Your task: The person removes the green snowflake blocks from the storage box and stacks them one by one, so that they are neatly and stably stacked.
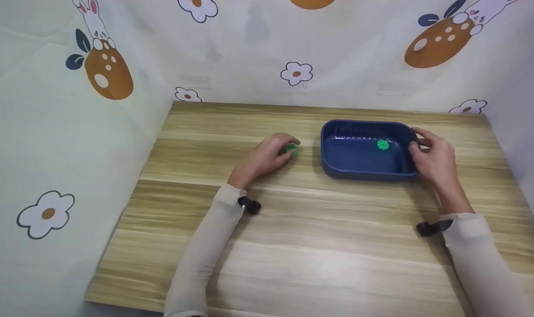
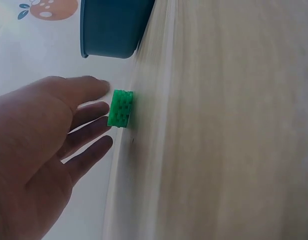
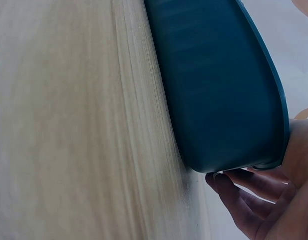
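A small green stack of notched plastic discs stands on the wooden table, left of a dark blue plastic bin. My left hand is curved loosely around the stack; in the left wrist view its thumb and fingers stand apart, fingertips right beside the stack. At the bin's right end, my right hand grips the wall, thumb over the rim and fingers along the outside. Inside the bin, toward its right side, lies one green notched disc. The right wrist view shows the right fingers under the bin's end.
The wood-grain table extends around the bin and toward me. A pale wall covering with flowers and rabbits borders the table at the back and left. Both wrists wear black straps with small cameras.
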### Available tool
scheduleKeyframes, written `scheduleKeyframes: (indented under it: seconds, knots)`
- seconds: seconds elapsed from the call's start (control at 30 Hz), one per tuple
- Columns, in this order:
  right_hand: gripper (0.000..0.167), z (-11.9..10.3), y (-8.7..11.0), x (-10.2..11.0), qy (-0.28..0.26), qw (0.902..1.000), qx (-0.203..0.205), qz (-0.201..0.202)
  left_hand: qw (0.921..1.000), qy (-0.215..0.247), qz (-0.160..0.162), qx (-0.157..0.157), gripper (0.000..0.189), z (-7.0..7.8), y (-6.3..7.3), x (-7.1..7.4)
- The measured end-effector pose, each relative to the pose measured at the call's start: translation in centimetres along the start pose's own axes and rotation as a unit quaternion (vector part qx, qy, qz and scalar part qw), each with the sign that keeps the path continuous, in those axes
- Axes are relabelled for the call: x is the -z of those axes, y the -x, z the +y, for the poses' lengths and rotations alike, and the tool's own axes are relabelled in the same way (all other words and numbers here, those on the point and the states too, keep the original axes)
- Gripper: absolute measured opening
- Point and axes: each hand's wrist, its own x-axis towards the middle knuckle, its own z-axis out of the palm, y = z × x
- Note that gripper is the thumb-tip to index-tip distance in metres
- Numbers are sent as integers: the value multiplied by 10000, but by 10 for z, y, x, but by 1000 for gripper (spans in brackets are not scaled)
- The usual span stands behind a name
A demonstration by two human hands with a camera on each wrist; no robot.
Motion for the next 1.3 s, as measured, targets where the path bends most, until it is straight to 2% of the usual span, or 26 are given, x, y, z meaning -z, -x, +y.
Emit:
scheduleKeyframes:
  seconds: [0.23,0.5,0.67,1.0,1.17,1.3]
  knots:
    - [48,0,0,0,-36,10000,-5,-38,9984,227,461,221,36,3,0,3]
    - [47,0,1,-1,89,9998,131,73,9949,584,816,28,35,18,-6,7]
    - [47,1,0,-1,97,9999,129,62,9943,643,841,-108,34,32,-13,4]
    - [47,-1,-2,-1,-18,10000,70,-8,9923,613,702,-816,30,61,-35,-15]
    - [47,0,-1,0,-19,10000,60,12,9916,769,632,-822,32,70,-49,-24]
    - [47,0,-1,0,-17,10000,39,40,9920,831,456,-828,32,80,-61,-29]
